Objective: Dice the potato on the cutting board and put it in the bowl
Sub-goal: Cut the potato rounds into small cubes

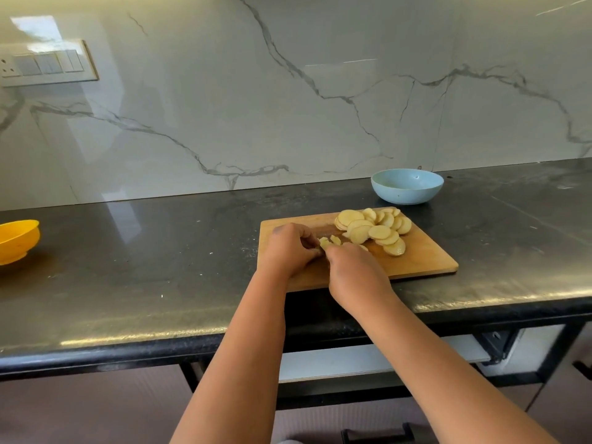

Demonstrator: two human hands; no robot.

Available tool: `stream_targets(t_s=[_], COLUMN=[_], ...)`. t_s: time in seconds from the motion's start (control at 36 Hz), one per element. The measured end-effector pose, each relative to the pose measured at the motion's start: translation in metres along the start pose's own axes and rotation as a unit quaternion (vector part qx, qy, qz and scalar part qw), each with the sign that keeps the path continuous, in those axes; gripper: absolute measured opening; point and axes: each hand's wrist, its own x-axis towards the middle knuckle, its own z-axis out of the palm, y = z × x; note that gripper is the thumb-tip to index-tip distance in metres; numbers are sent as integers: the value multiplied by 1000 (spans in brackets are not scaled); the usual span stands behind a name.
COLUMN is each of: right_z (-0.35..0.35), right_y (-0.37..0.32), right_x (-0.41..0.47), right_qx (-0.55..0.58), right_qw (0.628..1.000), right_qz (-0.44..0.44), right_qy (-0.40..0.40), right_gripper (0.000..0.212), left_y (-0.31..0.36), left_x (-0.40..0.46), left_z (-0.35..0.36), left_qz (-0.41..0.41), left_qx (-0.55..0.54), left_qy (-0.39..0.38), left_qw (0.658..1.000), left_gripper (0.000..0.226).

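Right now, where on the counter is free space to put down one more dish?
Bare counter lies between the yellow bowl and the cutting board, and also right of the board, in front of the blue bowl. The board's middle is crowded: potato slices and both hands, left hand, right hand.

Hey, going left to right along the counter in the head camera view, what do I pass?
Yellow bowl → left hand → right hand, both on small potato pieces → pile of potato slices → light blue bowl. The wooden cutting board spans under hands and slices.
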Motion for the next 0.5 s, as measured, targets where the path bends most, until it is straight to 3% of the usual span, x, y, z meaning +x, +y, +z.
stream_targets(t_s=[0.22, 0.39, 0.5], right_z=[-2, -37, -42], right_y=[37, 79, 90], right_x=[-29, -37, -22], right_qx=[112, 216, 277], right_qw=[993, 972, 957], right_qz=[21, 63, 88], right_qy=[17, -62, -20], right_gripper=[6, 5, 4], left_y=[-1, 0, 4], left_x=[1, 2, 1], left_z=[2, 2, 4], left_qz=[-19, -23, -10], left_qx=[10, 22, 43], left_qy=[1, 10, 41], left_qw=[1000, 999, 998], left_gripper=[6, 9, 13])
